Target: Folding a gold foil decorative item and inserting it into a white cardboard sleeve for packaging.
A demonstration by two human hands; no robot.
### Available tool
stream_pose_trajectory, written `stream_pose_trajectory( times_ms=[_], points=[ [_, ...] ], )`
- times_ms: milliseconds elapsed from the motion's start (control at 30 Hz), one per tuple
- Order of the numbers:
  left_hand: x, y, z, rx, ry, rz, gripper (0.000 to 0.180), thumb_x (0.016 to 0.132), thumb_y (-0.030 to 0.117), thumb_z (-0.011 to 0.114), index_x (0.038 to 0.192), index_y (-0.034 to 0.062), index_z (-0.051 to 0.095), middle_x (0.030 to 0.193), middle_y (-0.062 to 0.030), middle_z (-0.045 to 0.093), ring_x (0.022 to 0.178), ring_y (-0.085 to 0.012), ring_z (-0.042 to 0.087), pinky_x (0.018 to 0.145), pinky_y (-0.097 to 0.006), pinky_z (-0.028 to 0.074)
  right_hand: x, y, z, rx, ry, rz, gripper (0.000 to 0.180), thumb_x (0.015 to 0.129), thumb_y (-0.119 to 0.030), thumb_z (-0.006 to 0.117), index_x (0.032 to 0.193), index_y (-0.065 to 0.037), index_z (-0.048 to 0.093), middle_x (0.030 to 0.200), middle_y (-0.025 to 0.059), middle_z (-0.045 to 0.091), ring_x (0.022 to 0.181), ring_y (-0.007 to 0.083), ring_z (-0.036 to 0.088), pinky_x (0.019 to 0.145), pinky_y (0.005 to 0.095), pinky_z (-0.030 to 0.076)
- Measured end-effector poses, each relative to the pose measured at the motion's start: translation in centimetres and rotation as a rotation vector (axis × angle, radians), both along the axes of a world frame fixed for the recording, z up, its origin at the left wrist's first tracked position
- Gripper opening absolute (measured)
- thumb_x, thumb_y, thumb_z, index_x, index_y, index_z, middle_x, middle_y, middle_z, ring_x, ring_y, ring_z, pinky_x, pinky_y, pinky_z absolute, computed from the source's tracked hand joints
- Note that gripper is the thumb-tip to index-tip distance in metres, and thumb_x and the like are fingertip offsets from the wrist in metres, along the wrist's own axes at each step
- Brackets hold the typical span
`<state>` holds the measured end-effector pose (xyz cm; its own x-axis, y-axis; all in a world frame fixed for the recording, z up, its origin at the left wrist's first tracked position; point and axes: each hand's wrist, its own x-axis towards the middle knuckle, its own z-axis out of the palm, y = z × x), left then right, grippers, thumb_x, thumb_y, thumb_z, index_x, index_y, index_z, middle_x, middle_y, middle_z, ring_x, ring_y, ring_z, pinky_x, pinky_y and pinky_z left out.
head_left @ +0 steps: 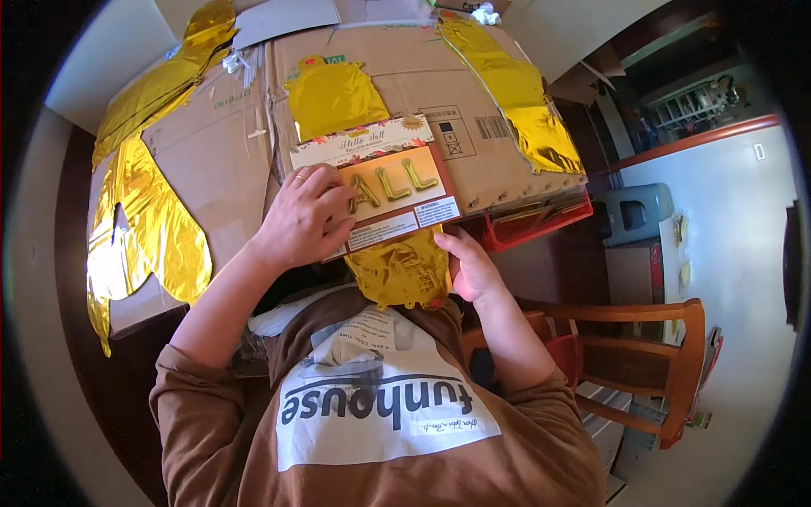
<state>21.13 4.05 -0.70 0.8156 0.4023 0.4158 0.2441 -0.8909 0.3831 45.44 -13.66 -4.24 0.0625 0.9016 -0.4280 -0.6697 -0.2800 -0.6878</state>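
Observation:
A balloon banner package card (393,184), white and orange with gold letters printed on it, lies tilted at the near edge of the cardboard-covered surface. My left hand (302,218) wears a ring and has its curled fingers gripping the card's left side. Below the card a flat gold foil balloon (399,269) hangs down toward my shirt. The thumb of my right hand (470,267) presses on this foil's right edge, just under the card's lower right corner; its other fingers are mostly hidden. Another gold foil balloon (334,97) lies flat behind the card.
Large gold foil balloons lie on the cardboard (215,139), one at the left (165,228) over the edge and one at the far right (515,93). A red crate (541,221) sits under the right edge. A wooden chair (642,363) and a grey-blue stool (638,211) stand at the right.

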Motion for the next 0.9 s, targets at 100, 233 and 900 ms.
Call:
stream_pose_trajectory(
  times_ms=[100,233,900],
  points=[
    [0.0,-0.2,0.2,0.006,0.001,0.007,0.039,0.076,0.017,0.076,0.112,0.0062,0.066,0.114,-0.0126,0.058,0.108,-0.0347,0.057,0.096,-0.045,0.047,0.8,0.6,-1.1,0.046,-0.100,0.013,0.042,0.095,-0.021,0.069,0.130,0.001,0.060,0.128,0.0093,0.066,0.119,0.0193,0.061,0.105,0.0375,0.047],
    [0.0,-0.1,0.3,0.019,0.005,0.001,0.040,0.075,0.016,0.076,0.112,0.0065,0.066,0.113,-0.0123,0.058,0.107,-0.0344,0.057,0.095,-0.045,0.048,1.1,0.4,-1.2,-0.045,-0.063,0.046,0.033,0.097,-0.020,0.068,0.122,0.001,0.067,0.121,0.0092,0.070,0.111,0.0179,0.065,0.101,0.0350,0.050],
    [0.1,-0.8,0.0,-0.111,-0.132,0.033,0.036,0.084,0.023,0.076,0.115,0.0073,0.067,0.120,-0.0145,0.060,0.113,-0.0361,0.058,0.100,-0.046,0.046,5.4,4.8,5.3,-0.158,-0.827,0.110,0.021,0.089,-0.022,0.077,0.092,-0.001,0.075,0.085,0.0071,0.074,0.073,0.0132,0.066,0.069,0.0318,0.054]
  ],
)
